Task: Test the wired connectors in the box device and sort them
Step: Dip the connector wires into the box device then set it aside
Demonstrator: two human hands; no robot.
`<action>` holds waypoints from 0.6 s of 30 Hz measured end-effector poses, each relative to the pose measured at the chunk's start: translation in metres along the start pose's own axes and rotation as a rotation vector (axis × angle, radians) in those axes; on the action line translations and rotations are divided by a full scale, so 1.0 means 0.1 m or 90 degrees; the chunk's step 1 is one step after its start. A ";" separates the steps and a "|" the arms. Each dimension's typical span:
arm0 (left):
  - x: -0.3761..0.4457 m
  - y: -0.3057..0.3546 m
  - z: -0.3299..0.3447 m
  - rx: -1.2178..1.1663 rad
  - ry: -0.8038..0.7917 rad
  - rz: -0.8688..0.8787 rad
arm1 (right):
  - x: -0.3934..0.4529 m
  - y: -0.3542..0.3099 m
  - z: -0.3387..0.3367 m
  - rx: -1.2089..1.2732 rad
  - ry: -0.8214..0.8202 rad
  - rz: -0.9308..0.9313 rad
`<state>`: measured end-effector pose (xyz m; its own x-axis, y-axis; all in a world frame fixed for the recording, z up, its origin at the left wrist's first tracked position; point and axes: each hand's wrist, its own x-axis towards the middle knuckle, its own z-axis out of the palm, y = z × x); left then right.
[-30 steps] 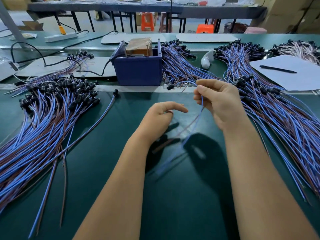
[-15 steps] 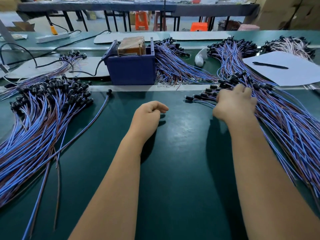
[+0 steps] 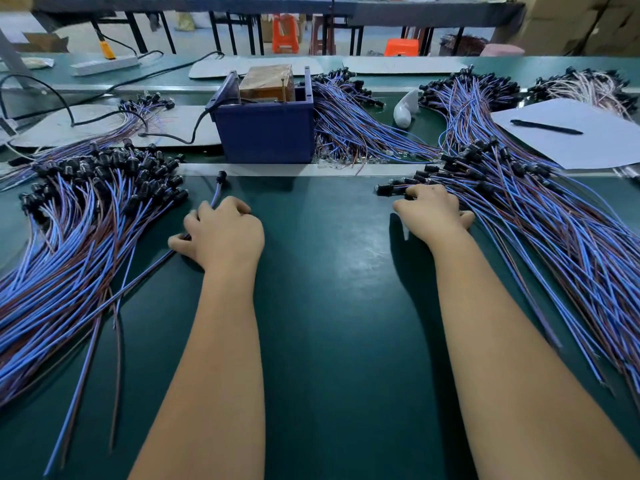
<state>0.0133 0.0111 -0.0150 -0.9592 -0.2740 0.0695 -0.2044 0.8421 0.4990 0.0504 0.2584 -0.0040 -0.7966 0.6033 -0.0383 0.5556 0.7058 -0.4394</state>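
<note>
While the left hand (image 3: 225,233) curls over one stray wired connector (image 3: 218,188) running toward the table's (image 3: 329,306) far edge, the right hand (image 3: 433,213), nearer the untested pile (image 3: 540,216), pinches a connector (image 3: 389,189) whose wire trails rightward.

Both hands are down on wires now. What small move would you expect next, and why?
Probably the right hand lifts one wired connector out of the right pile: its fingers are curled over the pile's near edge, beside the black plug ends. The left hand touches the stray wire by the left pile.
</note>
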 end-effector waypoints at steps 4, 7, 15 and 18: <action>-0.01 0.02 0.07 0.023 0.049 0.049 | -0.11 -0.23 0.08 0.029 0.109 0.007; 0.00 0.01 0.09 0.026 0.081 0.069 | -0.26 -0.51 0.22 0.109 0.102 -0.100; -0.01 0.09 0.13 -0.102 0.010 0.160 | -0.56 -0.86 0.65 0.023 0.008 -0.463; -0.07 0.16 0.14 -0.154 0.046 0.258 | -0.55 -0.81 0.64 -0.097 0.110 -0.494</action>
<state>0.0145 0.0327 -0.0199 -0.9344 0.0157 0.3559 0.2432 0.7582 0.6050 0.0335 0.1443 -0.0242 -0.9273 -0.0392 0.3723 -0.1044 0.9821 -0.1568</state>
